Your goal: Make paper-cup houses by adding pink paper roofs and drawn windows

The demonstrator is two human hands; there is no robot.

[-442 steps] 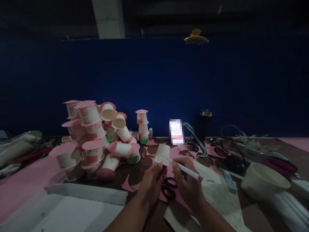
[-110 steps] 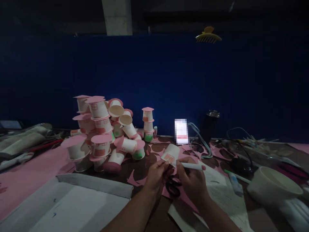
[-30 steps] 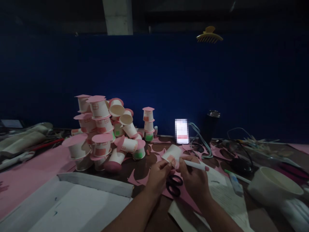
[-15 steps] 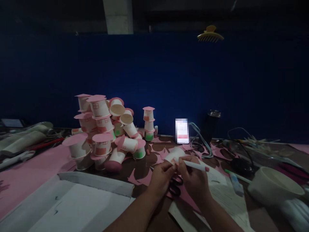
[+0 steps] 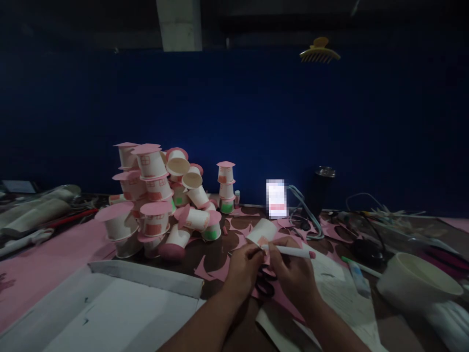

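Note:
My left hand point(image 5: 245, 268) is closed round a small white paper cup point(image 5: 262, 232) that is tipped on its side, with a pink mark on its wall. My right hand point(image 5: 292, 273) grips a white marker with a pink cap point(image 5: 295, 252), its tip against the cup's pink mark. Black scissors point(image 5: 264, 283) lie on pink paper just under my hands.
A pile of paper cups with pink lids point(image 5: 157, 200) stands to the left, and a stack of three point(image 5: 225, 188) behind. A white tray point(image 5: 110, 308) lies front left. A lit phone point(image 5: 276, 198), dark tumbler point(image 5: 319, 193), cables, white bowl point(image 5: 415, 283) and printed sheets point(image 5: 340, 298) are to the right.
The cup has been turned slightly in my left hand, so its pink mark shows again beside the marker tip. Both hands stay in place.

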